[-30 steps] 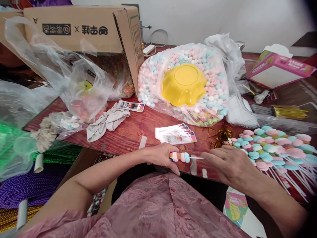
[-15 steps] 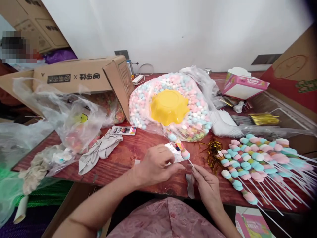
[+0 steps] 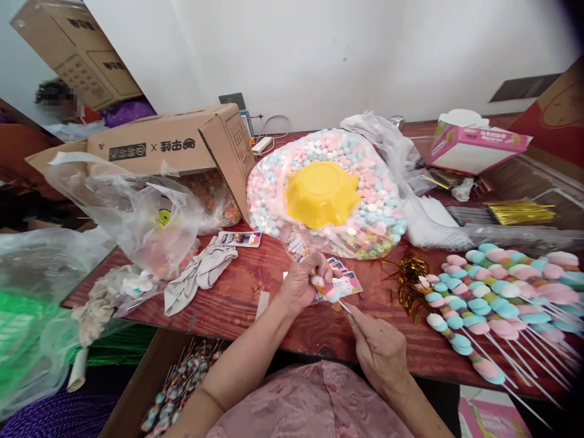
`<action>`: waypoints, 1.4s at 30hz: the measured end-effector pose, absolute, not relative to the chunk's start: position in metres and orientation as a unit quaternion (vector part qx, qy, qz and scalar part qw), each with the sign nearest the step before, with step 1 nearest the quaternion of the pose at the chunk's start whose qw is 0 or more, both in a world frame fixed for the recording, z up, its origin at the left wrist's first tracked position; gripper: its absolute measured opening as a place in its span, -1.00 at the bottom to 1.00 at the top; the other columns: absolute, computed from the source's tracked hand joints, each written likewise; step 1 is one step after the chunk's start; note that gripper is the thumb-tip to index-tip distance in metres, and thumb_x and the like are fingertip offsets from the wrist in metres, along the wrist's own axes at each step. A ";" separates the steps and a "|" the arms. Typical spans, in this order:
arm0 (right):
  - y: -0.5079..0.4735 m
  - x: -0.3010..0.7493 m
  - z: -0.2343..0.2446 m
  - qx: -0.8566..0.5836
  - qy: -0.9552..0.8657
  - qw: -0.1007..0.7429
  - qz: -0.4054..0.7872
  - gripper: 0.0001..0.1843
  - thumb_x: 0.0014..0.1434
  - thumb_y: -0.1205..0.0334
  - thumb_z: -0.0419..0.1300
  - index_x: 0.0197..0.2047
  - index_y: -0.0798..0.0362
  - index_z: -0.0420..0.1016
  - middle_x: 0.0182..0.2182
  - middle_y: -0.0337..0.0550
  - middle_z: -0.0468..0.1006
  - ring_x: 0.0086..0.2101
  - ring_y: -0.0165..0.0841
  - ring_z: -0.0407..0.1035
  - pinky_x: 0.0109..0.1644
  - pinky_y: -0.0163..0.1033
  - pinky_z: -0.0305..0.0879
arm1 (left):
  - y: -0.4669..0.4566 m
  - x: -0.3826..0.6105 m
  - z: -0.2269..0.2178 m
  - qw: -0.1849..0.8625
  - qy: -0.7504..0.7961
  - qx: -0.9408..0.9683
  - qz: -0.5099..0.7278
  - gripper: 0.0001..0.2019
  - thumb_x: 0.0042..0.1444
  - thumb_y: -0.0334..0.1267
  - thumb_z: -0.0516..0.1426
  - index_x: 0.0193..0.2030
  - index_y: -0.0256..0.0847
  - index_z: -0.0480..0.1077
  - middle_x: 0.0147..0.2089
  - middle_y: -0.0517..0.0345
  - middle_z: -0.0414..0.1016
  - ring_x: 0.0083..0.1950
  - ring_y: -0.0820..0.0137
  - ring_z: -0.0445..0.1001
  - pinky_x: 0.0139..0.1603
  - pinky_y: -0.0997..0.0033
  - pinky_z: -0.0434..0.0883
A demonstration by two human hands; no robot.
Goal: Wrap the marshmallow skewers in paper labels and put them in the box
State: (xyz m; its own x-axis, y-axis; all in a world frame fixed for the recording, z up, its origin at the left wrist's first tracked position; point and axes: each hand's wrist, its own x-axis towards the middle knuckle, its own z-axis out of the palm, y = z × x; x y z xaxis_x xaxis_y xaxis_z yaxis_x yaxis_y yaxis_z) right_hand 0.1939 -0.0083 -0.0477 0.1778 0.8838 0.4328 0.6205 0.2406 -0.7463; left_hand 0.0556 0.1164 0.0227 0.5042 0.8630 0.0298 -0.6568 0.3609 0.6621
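Note:
A marshmallow skewer (image 3: 332, 294) in pink and blue is between my hands, tilted up and to the left. My left hand (image 3: 306, 281) is closed around its upper part, which the fingers mostly hide. Lower down, my right hand (image 3: 381, 345) pinches the thin white stick. Just past the left hand is a clear printed wrapper (image 3: 295, 243); whether it covers the skewer's tip, I cannot tell. Several printed cards (image 3: 350, 283) lie fanned on the table behind the fingers. To the right lies a pile of finished-looking marshmallow skewers (image 3: 497, 298) with white sticks.
A big clear bag of marshmallows (image 3: 269, 188) bears an upturned yellow bowl (image 3: 323, 191). At the left stand a cardboard box (image 3: 159, 137) and a grey cloth (image 3: 198, 277). Gold tinsel (image 3: 410, 283), gold twist ties (image 3: 520, 213) and a pink carton (image 3: 479, 146) are at the right. A person (image 3: 59, 100) is far left.
My left hand has gone from loosely bent fingers to closing around the skewer's upper part. My right hand still pinches the stick. The view has swung left, uncovering skewers in a box below the table.

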 end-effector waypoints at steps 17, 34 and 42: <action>0.017 0.157 -0.028 -0.546 -0.474 0.528 0.447 -0.55 0.27 -0.07 0.09 -0.52 0.06 0.35 -0.65 -0.31 0.29 -0.58 -0.47 0.14 -0.43 -0.31 0.07 | 0.081 0.057 -0.003 0.796 0.270 0.377 0.389 -0.64 -0.09 -0.06 0.36 -0.43 -0.26 0.34 -0.49 0.26 0.35 -0.55 0.56 0.32 -0.52 0.54 0.30; -0.005 0.196 -0.006 -0.535 -0.735 0.409 0.081 -0.71 0.30 0.32 -0.03 -0.11 0.09 0.51 -0.33 -0.09 0.58 -0.32 -0.35 0.40 -0.21 -0.25 0.28 | 0.073 0.044 0.003 0.831 0.299 0.396 0.251 -0.76 0.06 -0.11 0.19 -0.43 -0.26 0.40 -0.44 0.15 0.38 -0.42 0.44 0.36 -0.32 0.43 0.38; -0.004 0.240 0.021 -0.340 -0.911 0.204 -0.110 -0.63 0.42 0.25 -0.16 0.15 -0.10 0.34 0.04 -0.24 0.52 0.12 -0.30 0.29 0.21 0.08 -0.03 | 0.035 0.041 0.009 0.903 0.175 0.368 -0.139 -0.62 0.01 -0.01 0.09 -0.66 -0.20 0.19 -0.67 0.19 0.17 -0.73 0.49 0.16 -0.73 0.46 0.08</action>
State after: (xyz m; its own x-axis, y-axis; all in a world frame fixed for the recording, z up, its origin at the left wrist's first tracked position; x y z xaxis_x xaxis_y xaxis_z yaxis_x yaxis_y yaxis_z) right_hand 0.2399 -0.0035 0.0208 -0.6852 0.5747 0.4475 0.6649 0.7443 0.0623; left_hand 0.0414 0.0350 0.0095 0.8998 -0.1227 -0.4187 0.3803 0.6911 0.6147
